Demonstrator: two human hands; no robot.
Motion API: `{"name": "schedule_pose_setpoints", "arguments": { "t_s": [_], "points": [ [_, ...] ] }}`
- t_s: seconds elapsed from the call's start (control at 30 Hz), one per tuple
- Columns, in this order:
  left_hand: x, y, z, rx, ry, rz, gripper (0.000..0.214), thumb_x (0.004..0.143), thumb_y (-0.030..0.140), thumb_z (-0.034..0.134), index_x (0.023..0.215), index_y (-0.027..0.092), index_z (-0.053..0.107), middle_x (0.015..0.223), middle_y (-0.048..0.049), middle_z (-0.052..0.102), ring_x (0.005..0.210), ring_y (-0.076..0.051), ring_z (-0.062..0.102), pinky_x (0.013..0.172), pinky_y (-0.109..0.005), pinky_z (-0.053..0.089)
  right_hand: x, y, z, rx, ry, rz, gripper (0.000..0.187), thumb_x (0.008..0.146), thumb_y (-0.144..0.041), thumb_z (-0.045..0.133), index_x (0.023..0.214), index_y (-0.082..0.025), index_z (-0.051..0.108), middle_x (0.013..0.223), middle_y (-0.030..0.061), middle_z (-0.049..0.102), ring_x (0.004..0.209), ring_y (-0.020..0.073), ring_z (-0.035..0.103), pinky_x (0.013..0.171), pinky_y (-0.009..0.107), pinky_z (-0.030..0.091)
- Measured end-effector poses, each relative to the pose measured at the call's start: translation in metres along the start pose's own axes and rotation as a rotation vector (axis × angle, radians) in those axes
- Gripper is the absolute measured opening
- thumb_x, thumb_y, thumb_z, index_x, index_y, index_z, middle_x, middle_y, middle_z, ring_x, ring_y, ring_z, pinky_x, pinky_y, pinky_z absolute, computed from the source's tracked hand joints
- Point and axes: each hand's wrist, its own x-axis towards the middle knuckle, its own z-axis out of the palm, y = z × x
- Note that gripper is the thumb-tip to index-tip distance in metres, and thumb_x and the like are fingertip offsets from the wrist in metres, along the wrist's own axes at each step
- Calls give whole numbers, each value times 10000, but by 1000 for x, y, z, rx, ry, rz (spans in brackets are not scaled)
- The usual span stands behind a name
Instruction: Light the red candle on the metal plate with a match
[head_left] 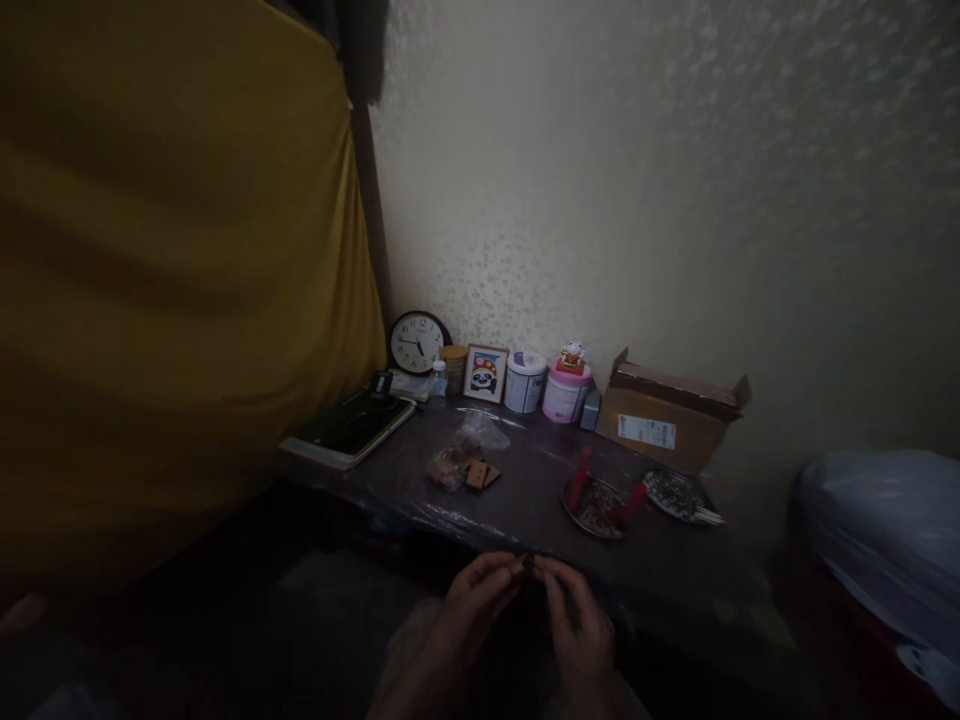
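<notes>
My left hand (474, 600) and my right hand (576, 620) meet low in the view, just in front of the dark table's near edge (525, 535). The fingertips of both pinch a tiny dark piece (527, 566) between them; it is too small and dim to name. On the table beyond lie a clear plastic bag with brown bits (459, 458) and two small brown squares (480, 474). A round metal dish (596, 507) with small pieces and two red stick-like things stands to the right.
Along the wall stand a round clock (417, 342), a small framed picture (485, 373), two tubs (541, 385) and an open cardboard box (667, 412). A notebook (349, 427) lies at left. A yellow cloth (172, 280) hangs left; a plastic-covered bundle (885, 530) sits right.
</notes>
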Motion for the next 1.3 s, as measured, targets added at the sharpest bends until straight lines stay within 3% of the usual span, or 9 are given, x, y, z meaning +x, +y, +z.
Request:
{"name": "schedule_pose_setpoints", "arguments": {
  "t_s": [0.2, 0.53, 0.73, 0.93, 1.17, 1.3],
  "points": [
    [3, 5, 14, 33, 67, 35, 231, 634, 234, 735, 843, 159, 671, 928, -89, 721, 1011, -245, 616, 996, -382, 366, 1, 3, 2, 3, -9, -24, 162, 859, -277, 515, 915, -221, 656, 862, 24, 730, 767, 156, 695, 716, 238, 560],
    [4, 8, 21, 51, 81, 54, 237, 616, 269, 751, 813, 162, 674, 875, -75, 724, 927, -216, 639, 967, -375, 381, 6, 0, 3, -23, 29, -64, 147, 863, -236, 512, 914, -211, 648, 875, 31, 720, 800, 153, 682, 735, 250, 548],
    [4, 12, 28, 36, 39, 93, 183, 684, 242, 694, 845, 160, 665, 880, -63, 717, 933, -206, 631, 957, -360, 390, 11, -5, 2, -23, 104, -141, 122, 864, -201, 512, 910, -195, 624, 896, 63, 697, 857, 171, 656, 770, 319, 540],
    [6, 13, 32, 27, 37, 98, 212, 652, 250, 725, 830, 155, 661, 849, -61, 715, 859, -178, 636, 901, -330, 419, 15, 1, 4, -75, 39, -137, 141, 879, -205, 484, 919, -203, 619, 905, 60, 684, 866, 164, 647, 767, 308, 537],
    [14, 11, 26, 17, 33, 118, 172, 671, 260, 713, 798, 157, 658, 821, -46, 719, 843, -162, 640, 890, -306, 414, 19, -21, -12, -18, 167, -201, 133, 854, -158, 517, 913, -213, 622, 895, 57, 680, 857, 172, 644, 801, 341, 515],
    [13, 11, 32, 40, 29, 124, 192, 654, 256, 723, 805, 157, 655, 796, -41, 711, 811, -167, 637, 843, -302, 428, 19, 8, -3, -131, -29, -189, 160, 863, -227, 488, 907, -226, 642, 885, 49, 701, 839, 176, 654, 771, 326, 521]
  ]
}}
